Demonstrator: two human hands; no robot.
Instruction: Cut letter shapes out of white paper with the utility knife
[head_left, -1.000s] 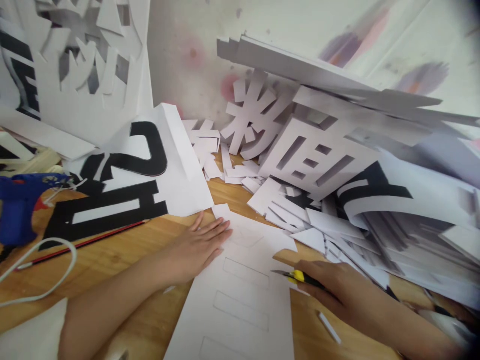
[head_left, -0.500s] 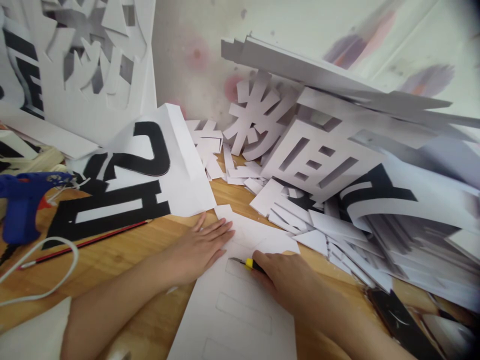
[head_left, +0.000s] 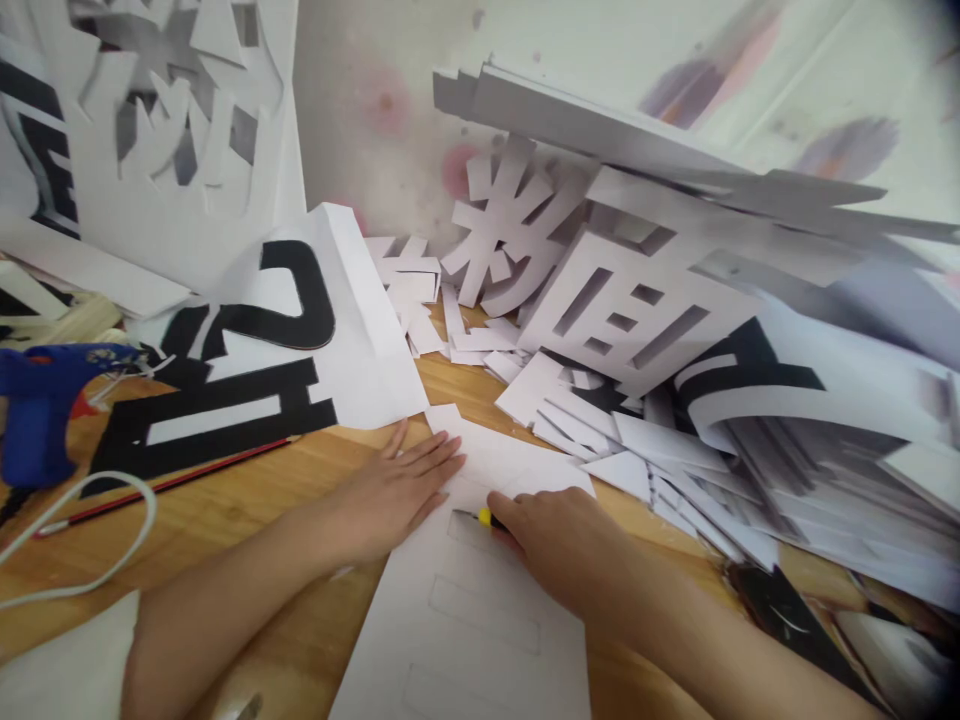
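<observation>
A long white board (head_left: 465,640) lies on the wooden table before me, marked with pencilled rectangles. My left hand (head_left: 397,490) rests flat on its upper left part, fingers stretched out and spread. In my right hand (head_left: 562,540) is a craft knife (head_left: 486,517) with a yellow and black handle, gripped in closed fingers. The thin blade meets the board at the corner of the topmost visible rectangle. My right hand hides most of the handle and the right end of that rectangle.
At left are a blue glue gun (head_left: 37,410), its white cable (head_left: 142,540), a red and black pencil (head_left: 180,480) and a sheet with black characters (head_left: 375,350). White cut-out characters (head_left: 630,310) lean at the back wall. Offcuts (head_left: 577,420) and a black object (head_left: 787,620) lie right.
The craft knife and my right hand have shifted slightly up and left, with the blade now at the rectangle's corner. The left hand stays flat on the board. The view has shifted slightly.
</observation>
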